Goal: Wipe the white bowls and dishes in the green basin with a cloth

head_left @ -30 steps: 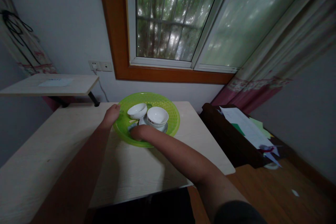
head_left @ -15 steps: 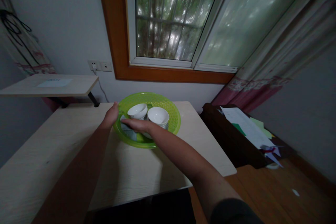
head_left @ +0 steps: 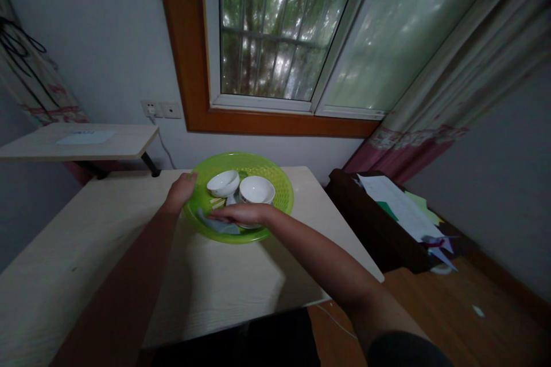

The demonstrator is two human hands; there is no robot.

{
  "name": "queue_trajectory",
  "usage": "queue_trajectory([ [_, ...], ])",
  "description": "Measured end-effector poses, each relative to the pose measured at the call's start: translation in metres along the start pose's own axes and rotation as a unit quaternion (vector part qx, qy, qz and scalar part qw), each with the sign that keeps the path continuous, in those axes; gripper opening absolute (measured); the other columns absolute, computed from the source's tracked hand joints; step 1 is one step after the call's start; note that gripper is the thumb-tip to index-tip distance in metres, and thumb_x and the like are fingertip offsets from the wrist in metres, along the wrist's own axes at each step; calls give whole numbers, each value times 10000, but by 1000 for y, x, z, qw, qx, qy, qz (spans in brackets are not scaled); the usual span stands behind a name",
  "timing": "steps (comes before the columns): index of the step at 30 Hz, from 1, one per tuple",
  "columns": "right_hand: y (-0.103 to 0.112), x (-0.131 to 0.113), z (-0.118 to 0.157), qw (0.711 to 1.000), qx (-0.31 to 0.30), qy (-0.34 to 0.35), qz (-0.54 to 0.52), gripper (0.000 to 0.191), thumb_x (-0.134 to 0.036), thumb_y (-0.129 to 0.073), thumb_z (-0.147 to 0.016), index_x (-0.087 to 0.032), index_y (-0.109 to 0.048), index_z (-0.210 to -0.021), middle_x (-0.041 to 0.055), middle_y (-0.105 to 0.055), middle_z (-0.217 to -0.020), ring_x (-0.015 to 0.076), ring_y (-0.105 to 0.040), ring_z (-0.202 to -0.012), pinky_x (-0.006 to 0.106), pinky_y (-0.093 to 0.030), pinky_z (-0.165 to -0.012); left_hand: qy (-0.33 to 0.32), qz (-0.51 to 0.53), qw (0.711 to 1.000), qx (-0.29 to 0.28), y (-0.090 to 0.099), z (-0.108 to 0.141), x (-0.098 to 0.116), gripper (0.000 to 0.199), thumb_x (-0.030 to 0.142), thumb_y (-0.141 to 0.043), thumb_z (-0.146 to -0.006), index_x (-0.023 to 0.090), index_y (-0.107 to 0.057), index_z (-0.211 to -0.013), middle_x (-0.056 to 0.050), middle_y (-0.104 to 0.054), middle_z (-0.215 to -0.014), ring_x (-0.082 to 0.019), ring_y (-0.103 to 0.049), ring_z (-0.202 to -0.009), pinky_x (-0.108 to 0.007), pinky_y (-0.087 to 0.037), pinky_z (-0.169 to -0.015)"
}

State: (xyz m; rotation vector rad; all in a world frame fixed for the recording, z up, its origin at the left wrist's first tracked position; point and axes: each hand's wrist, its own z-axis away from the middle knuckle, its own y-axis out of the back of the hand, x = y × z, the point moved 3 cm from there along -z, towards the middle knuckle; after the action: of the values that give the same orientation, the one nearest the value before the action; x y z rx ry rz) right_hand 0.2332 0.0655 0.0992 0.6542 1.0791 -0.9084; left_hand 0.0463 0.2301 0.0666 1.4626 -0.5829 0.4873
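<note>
The right grip (head_left: 241, 214) had just moved the grey cloth (head_left: 220, 226) to a new spot. Half a second before, the cloth hung off to the left of that grip, but now it lay just under it and on its near side, along the near inside of the green basket (head_left: 284, 189). The small yellow pieces (head_left: 217, 203), just past the fingertips of this grip, could be seen again. That seemed to mean the cloth had got to a different part of the basket, closer to the person. The right grip held the cloth with its fingers long and straight along the top edge, though it was dim there and the thumb was hidden, so just how it pinched was hard to tell. The left grip (head_left: 181, 190) had not let go: it was closed on the basket's rim, to the left of the right grip, and the basket sat on the tabletop (head_left: 232, 281) below both. Past the right grip, the tilted white bowl (head_left: 223, 183) and the upright white bowl (head_left: 257, 189) had stayed where they were, near each other inside the basket.
</note>
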Motion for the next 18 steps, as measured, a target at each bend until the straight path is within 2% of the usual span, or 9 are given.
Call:
queue_trajectory([
  [2,11,2,22,999,-13,-36,30,425,-579,-739,-1064,-177,-827,-1170,79,-851,-1129,221,-782,-1110,351,-625,-1080,35,-14,999,-13,3,5,3,527,409,-581,-1078,137,-676,-1520,-243,-776,-1456,-371,-776,-1295,-411,-586,-1033],
  [5,26,2,56,986,-80,-96,109,502,-528,-515,-1186,-159,-853,-1143,103,-853,-1138,217,-789,-1122,350,-607,-1099,31,-39,999,-18,6,12,9,541,309,-644,-1023,188,-658,-1551,-207,-777,-1473,-366,-769,-1317,-398,-581,-1026],
  [6,33,1,66,980,-84,-104,148,549,-512,-455,-1207,-144,-857,-1144,116,-853,-1157,219,-793,-1122,352,-600,-1111,25,-47,998,-15,7,14,11,523,301,-647,-1021,195,-674,-1532,-206,-780,-1469,-368,-767,-1321,-400,-582,-1026],
  [8,47,-1,83,963,-58,-100,245,552,-511,-463,-1200,-138,-868,-1161,137,-853,-1242,243,-792,-1156,366,-588,-1145,10,-62,998,-9,9,16,13,494,296,-660,-1017,203,-700,-1500,-204,-785,-1463,-370,-768,-1322,-402,-584,-1024],
  [10,60,-4,96,931,-13,-87,355,525,-519,-502,-1177,-146,-869,-1216,152,-846,-1311,283,-783,-1218,402,-580,-1170,-1,-73,997,-3,10,17,15,490,283,-667,-1012,203,-709,-1493,-201,-787,-1463,-368,-769,-1319,-403,-585,-1024],
  [13,77,-8,108,866,39,-88,491,503,-494,-525,-1150,-146,-860,-1290,186,-849,-1313,334,-785,-1234,452,-597,-1130,-6,-87,996,-9,11,17,17,483,280,-662,-1018,191,-716,-1490,-206,-787,-1461,-370,-772,-1310,-409,-585,-1022],
  [18,101,-13,107,754,58,-172,632,545,-405,-466,-1139,-73,-889,-1229,272,-855,-1234,385,-823,-1152,475,-621,-1022,-15,-104,994,-10,12,16,17,487,247,-671,-1021,173,-715,-1500,-214,-780,-1472,-368,-764,-1336,-400,-585,-1038],
])
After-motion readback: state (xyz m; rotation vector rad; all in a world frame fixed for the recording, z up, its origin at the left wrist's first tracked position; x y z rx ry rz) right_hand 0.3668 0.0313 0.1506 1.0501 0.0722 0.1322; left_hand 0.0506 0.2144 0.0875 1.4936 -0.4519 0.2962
